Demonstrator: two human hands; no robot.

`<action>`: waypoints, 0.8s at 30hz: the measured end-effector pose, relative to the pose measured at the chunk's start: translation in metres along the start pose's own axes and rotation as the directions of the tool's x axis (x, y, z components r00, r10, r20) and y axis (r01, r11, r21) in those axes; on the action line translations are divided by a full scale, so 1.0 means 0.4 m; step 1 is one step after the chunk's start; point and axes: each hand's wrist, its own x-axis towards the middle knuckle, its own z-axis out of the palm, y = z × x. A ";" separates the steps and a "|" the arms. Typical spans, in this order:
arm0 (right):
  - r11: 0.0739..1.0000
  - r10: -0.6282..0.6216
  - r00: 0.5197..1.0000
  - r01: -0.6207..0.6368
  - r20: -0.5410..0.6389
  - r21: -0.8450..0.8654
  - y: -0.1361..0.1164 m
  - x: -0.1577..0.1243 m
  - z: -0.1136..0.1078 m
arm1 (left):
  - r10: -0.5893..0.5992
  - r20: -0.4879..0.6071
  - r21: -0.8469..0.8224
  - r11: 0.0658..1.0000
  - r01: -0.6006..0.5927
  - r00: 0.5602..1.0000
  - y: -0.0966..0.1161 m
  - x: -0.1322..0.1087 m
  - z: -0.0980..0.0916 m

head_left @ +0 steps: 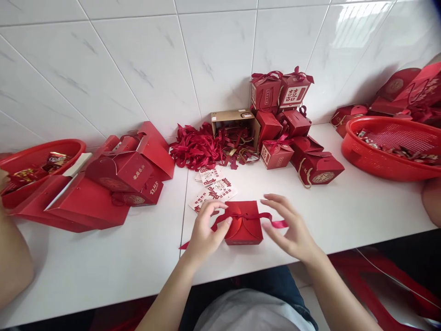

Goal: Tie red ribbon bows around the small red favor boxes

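Observation:
A small red gift box (244, 232) with curved, overlapping top flaps sits near the table's front edge. Across its top runs a dark red ribbon (253, 215), crossed or knotted in the middle, its tails reaching out to both sides. My left hand (206, 230) is at the box's left edge, thumb and fingers apart around the left tail; whether it touches the ribbon I cannot tell. On the other side, my right hand (287, 225) has its fingers spread beside the right tail and grips nothing. Printed cards (215, 189) lie just behind the box.
Loose red ribbons (196, 147) are heaped by an open cardboard box (234, 116). Finished-looking boxes (322, 168) stack against the wall. Red bags (93, 197) and a red basket (69, 147) stand left, another basket (386, 158) right. Other people's arms (15, 262) show at both edges.

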 end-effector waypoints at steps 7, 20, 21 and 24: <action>0.996 0.085 0.975 -0.078 0.206 -0.042 -0.006 0.007 0.056 | -0.050 0.076 -0.009 0.999 0.051 0.996 -0.005 0.010 0.022; 0.951 0.309 0.949 -0.306 0.057 -0.051 0.007 -0.009 0.021 | -0.276 0.150 0.269 0.935 0.230 0.949 -0.027 0.022 -0.028; 0.962 0.275 0.959 -0.274 0.067 -0.025 0.007 -0.007 0.001 | -0.258 0.137 0.302 0.931 0.207 0.956 -0.034 0.023 -0.040; 0.989 0.141 0.976 -0.148 0.169 0.030 0.008 -0.007 -0.051 | -0.260 0.187 0.298 0.934 0.198 0.947 -0.059 0.035 -0.074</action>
